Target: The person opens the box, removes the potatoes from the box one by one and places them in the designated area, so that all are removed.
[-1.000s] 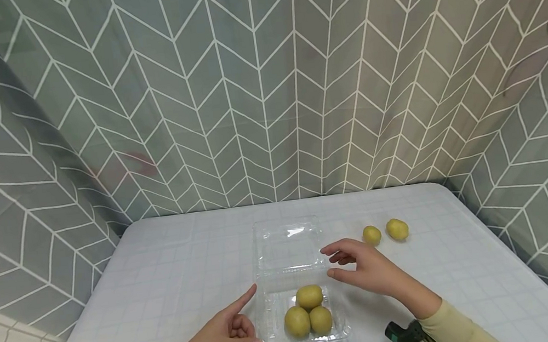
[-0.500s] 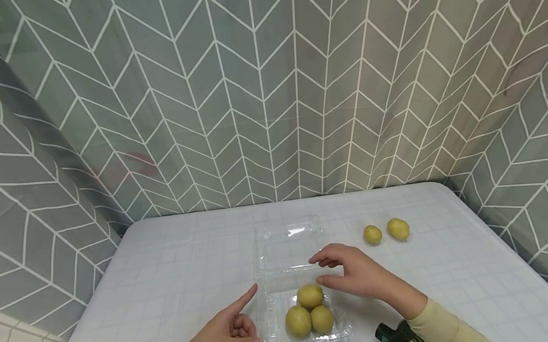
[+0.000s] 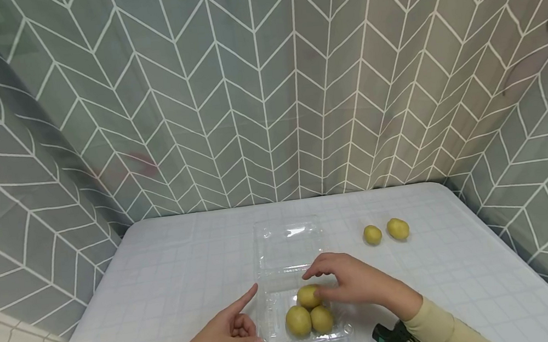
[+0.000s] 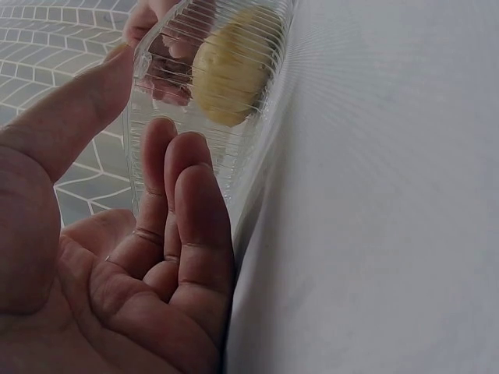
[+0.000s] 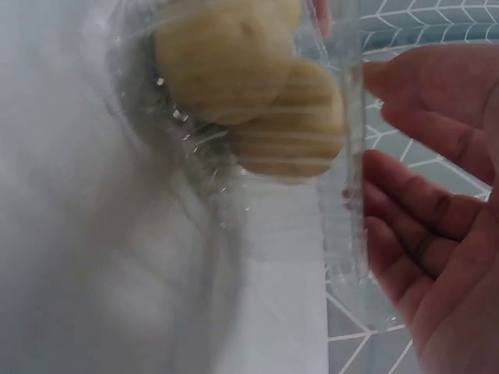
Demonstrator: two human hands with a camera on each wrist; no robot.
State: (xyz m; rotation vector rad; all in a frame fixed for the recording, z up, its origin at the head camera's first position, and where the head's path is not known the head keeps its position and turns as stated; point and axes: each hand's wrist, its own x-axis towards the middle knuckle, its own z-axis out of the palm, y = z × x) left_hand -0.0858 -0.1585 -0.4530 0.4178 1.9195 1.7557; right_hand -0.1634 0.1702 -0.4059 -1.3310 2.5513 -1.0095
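A clear plastic clamshell box [image 3: 273, 308] lies unfolded in the middle of the table, its lid [image 3: 281, 250] laid back. Grouped in its base are three yellow potatoes: a back one [image 3: 307, 296], a front-left one [image 3: 298, 321] and a front-right one [image 3: 322, 319]. My left hand [image 3: 225, 334] is at the box's left side, index finger pointing out and thumb tip at the rim; its other fingers bend loosely beside the wall in the left wrist view. Over the base's right side, my right hand [image 3: 356, 280] has spread, slightly bent fingers, with the thumb overlapping the back potato.
Two more potatoes lie at the back right, a smaller one [image 3: 372, 235] and a larger one [image 3: 398, 229]. The white cloth-covered table [image 3: 179, 268] ends at a grey patterned curtain [image 3: 266, 94]. A dark strap device [image 3: 391, 336] sits by the right sleeve.
My right hand has moved left and toward me, from beside the box to over the back potato. The left hand and the potatoes stay about where they were.
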